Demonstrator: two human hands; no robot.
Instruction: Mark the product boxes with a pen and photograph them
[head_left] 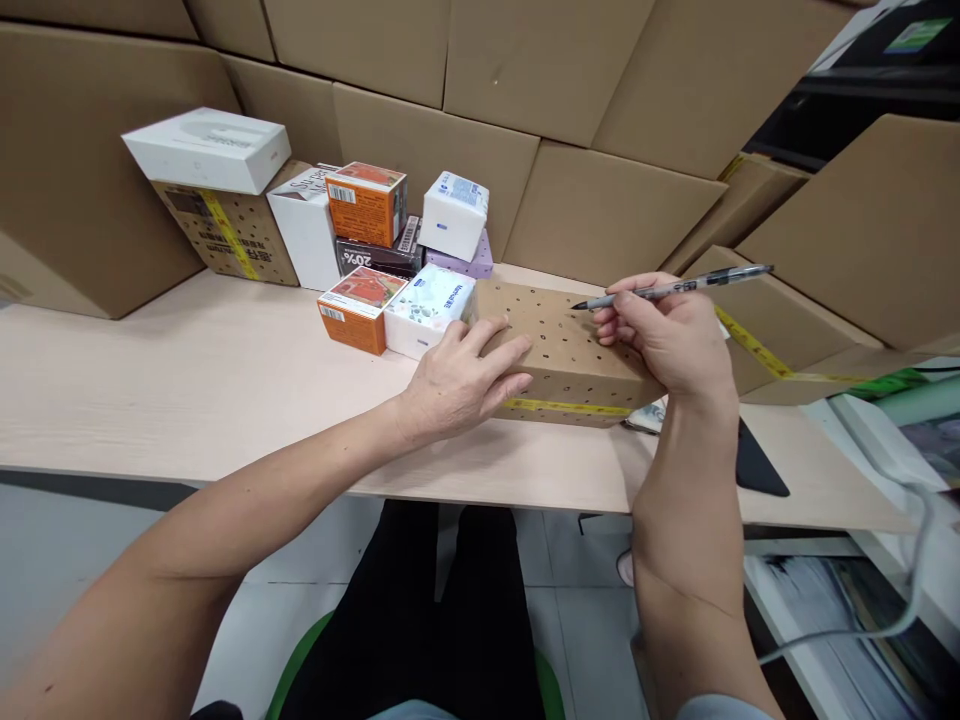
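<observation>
Your worktop (187,380) carries two orange boxes (362,308) and two dotted cartons (566,350), the nearer touched by your left hand (459,385), grip loosely spread; your right hand (679,335) pinches one pen (720,278) in a closed grip, tip over that carton.

**Office-like workspace, walled in with cardboard**

This looks like an office or a small packing room; which one, the view leaves unsettled. A pale wood-grain counter (112,400) stands against tall cardboard panels (390,45) and carries tissue packs (455,225), orange cartons (352,328) and a yellow-taped cardboard box (555,345). Floor tiles (592,650), a green seat (551,685) and a grey cable (825,637) also suggest an indoor workplace.
</observation>
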